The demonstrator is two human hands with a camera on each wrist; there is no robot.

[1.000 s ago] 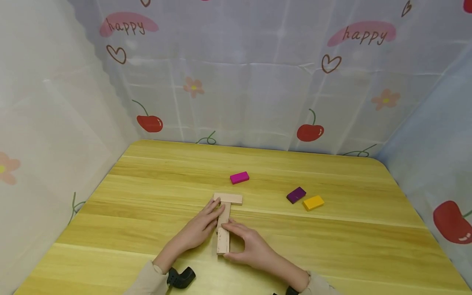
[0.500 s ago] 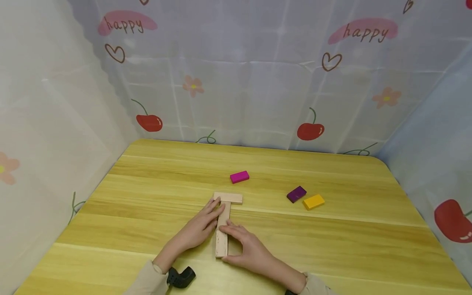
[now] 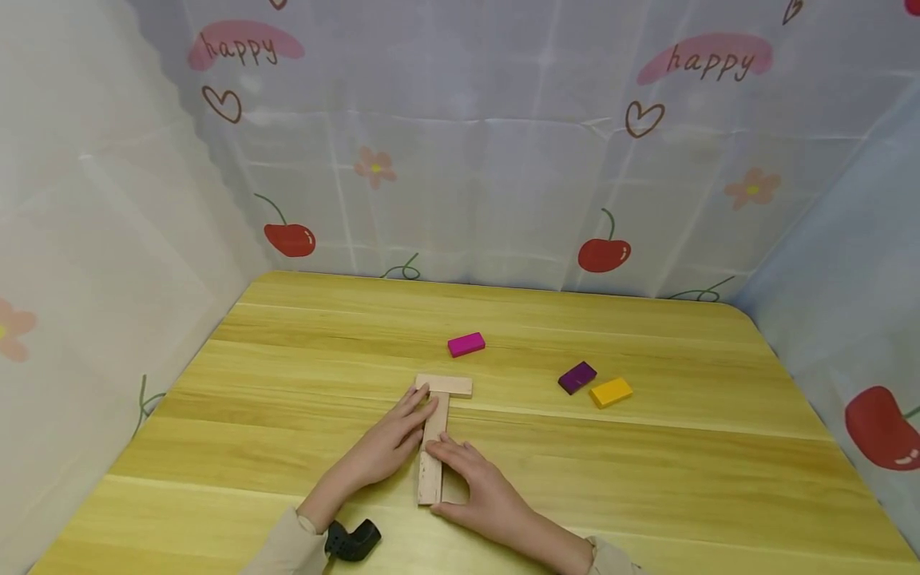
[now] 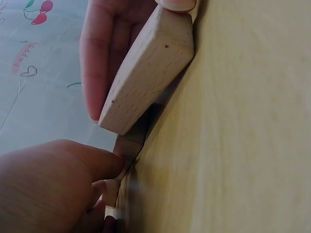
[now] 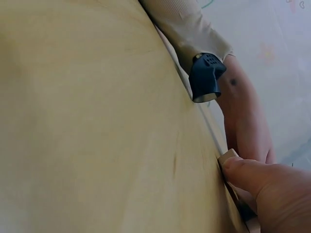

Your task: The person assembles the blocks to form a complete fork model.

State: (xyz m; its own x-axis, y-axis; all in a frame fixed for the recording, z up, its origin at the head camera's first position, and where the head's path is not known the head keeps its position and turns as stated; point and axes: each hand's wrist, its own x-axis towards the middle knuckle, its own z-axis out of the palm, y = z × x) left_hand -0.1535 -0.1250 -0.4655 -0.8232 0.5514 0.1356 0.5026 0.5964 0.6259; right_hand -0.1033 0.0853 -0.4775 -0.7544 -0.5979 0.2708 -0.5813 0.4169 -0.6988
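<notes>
Three plain wooden blocks form a T on the table. The crosspiece block point(image 3: 454, 387) lies across the far end, with the middle block point(image 3: 438, 417) running from it toward me. My left hand point(image 3: 381, 449) rests beside them, its fairly straight fingertips touching the middle block and the crosspiece corner. Between thumb and fingers, my right hand point(image 3: 492, 497) pinches the near block point(image 3: 430, 481) by its ends. That near block point(image 4: 146, 68) looks slightly raised in the left wrist view, its far end above the middle block's end. The right thumb point(image 5: 243, 171) partly hides it in the right wrist view.
A magenta block point(image 3: 466, 345) lies beyond the T. To the right are a purple block point(image 3: 577, 378) and a yellow block point(image 3: 611, 393). A black wrist device point(image 3: 354, 541) sits at the left sleeve. A printed curtain point(image 3: 467, 200) surrounds the table point(image 3: 683, 487).
My right hand has drawn the near block slightly toward me and to the left, lining it up with the middle block. The left hand stays put.
</notes>
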